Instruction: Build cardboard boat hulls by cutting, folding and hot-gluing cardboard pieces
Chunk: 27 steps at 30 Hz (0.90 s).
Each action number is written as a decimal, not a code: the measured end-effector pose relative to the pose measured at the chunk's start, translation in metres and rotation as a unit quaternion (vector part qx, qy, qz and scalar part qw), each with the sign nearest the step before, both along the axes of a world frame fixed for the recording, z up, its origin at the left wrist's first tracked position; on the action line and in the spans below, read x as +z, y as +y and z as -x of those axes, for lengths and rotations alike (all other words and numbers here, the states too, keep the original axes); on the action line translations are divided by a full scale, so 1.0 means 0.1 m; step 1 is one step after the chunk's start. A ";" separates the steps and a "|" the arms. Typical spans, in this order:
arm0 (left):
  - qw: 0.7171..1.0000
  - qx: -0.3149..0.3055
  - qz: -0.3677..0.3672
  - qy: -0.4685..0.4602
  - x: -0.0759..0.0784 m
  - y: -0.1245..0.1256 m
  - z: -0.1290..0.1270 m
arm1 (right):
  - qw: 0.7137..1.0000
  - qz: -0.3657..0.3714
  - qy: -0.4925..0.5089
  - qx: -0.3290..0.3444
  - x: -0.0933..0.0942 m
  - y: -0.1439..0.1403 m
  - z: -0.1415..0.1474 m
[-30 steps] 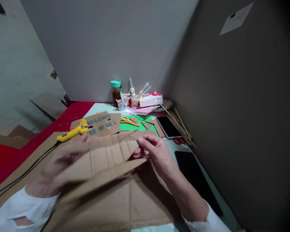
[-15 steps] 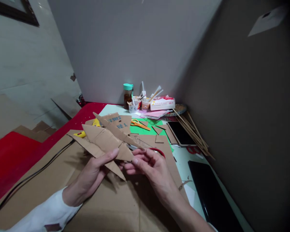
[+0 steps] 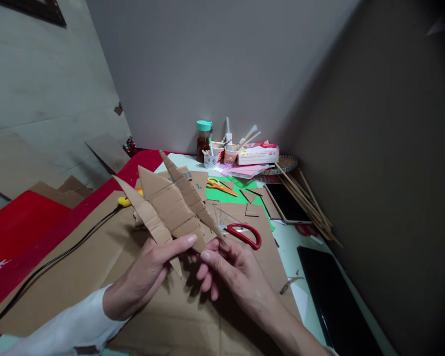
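Held in the air over the worktop is a cardboard piece (image 3: 172, 205) made of three long pointed strips joined side by side, with creases across them. My left hand (image 3: 144, 269) grips its near left part, the thumb lying on top and the other fingers underneath, mostly hidden. With thumb and fingertips my right hand (image 3: 232, 272) pinches the near right tip of the piece. Just beyond my right hand lie red-handled scissors (image 3: 257, 237) on a cardboard sheet (image 3: 170, 326).
A yellow glue gun (image 3: 126, 200) with a black cord is at the left. Orange scissors (image 3: 222, 186) lie on green paper (image 3: 207, 197). A tablet (image 3: 287, 202), wooden sticks (image 3: 311, 207) and a black slab (image 3: 330, 301) line the right side. Cups (image 3: 230, 157) and a jar (image 3: 203, 143) stand behind.
The cardboard piece has turned more upright, its far points now rising higher and showing more of the creased face. The red scissors have come into fuller view. Both hands keep their hold.
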<state>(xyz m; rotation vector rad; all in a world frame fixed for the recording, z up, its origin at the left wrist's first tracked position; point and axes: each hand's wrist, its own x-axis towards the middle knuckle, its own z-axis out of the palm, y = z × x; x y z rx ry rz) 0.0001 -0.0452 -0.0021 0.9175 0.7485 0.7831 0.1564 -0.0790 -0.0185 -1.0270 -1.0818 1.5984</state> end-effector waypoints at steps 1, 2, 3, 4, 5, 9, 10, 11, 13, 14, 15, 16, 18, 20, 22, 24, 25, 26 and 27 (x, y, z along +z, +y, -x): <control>1.000 -0.022 0.000 -0.005 0.00 -0.01 -0.01 | 1.000 -0.007 -0.018 0.009 0.00 -0.01 0.00; 1.000 -0.020 -0.002 -0.004 0.01 -0.01 -0.01 | 0.999 -0.012 -0.033 0.014 0.00 -0.01 -0.01; 1.000 0.004 -0.008 0.002 0.01 0.00 -0.01 | 0.999 -0.016 -0.046 0.015 0.00 -0.02 -0.01; 0.999 0.042 -0.013 0.012 0.01 0.01 0.00 | 0.998 -0.020 -0.058 0.014 0.00 -0.02 -0.03; 0.996 0.089 -0.018 0.023 0.01 0.03 0.01 | 0.997 -0.030 -0.075 0.010 0.02 -0.02 -0.05; 0.979 0.200 -0.018 0.031 0.01 0.12 0.08 | 0.913 -0.173 -0.368 -0.010 0.11 0.01 -0.25; 0.977 0.210 -0.015 0.032 0.01 0.14 0.09 | 0.851 -0.210 -0.480 -0.012 0.13 0.03 -0.30; 0.976 0.215 -0.011 0.034 0.02 0.15 0.10 | 0.791 -0.215 -0.572 -0.010 0.15 0.04 -0.36; 0.974 0.222 -0.005 0.035 0.05 0.17 0.12 | 0.709 -0.196 -0.677 0.010 0.18 0.05 -0.45; 0.973 0.226 -0.003 0.034 0.06 0.17 0.13 | 0.689 -0.182 -0.701 0.024 0.18 0.05 -0.47; 0.972 0.232 -0.002 0.032 0.07 0.18 0.14 | 0.677 -0.174 -0.714 0.037 0.17 0.06 -0.48; 0.971 0.238 -0.001 0.030 0.08 0.18 0.16 | 0.670 -0.171 -0.721 0.048 0.16 0.06 -0.49; 0.968 0.251 0.001 0.026 0.10 0.20 0.18 | 0.660 -0.179 -0.727 0.060 0.12 0.06 -0.48; 0.965 0.260 0.004 0.020 0.10 0.21 0.20 | 0.652 -0.191 -0.731 0.064 0.08 0.07 -0.47; 0.964 0.265 0.014 0.013 0.11 0.22 0.21 | 0.645 -0.201 -0.735 0.061 0.04 0.08 -0.46; 0.965 0.262 0.027 0.004 0.11 0.23 0.21 | 0.641 -0.205 -0.738 0.049 0.00 0.10 -0.45; 0.965 0.260 0.033 -0.002 0.12 0.23 0.21 | 0.642 -0.208 -0.737 0.041 -0.02 0.11 -0.44; 0.965 0.259 0.037 -0.008 0.13 0.23 0.21 | 0.645 -0.211 -0.734 0.035 -0.04 0.12 -0.44; 0.965 0.259 0.041 -0.014 0.13 0.24 0.20 | 0.647 -0.215 -0.731 0.030 -0.06 0.13 -0.43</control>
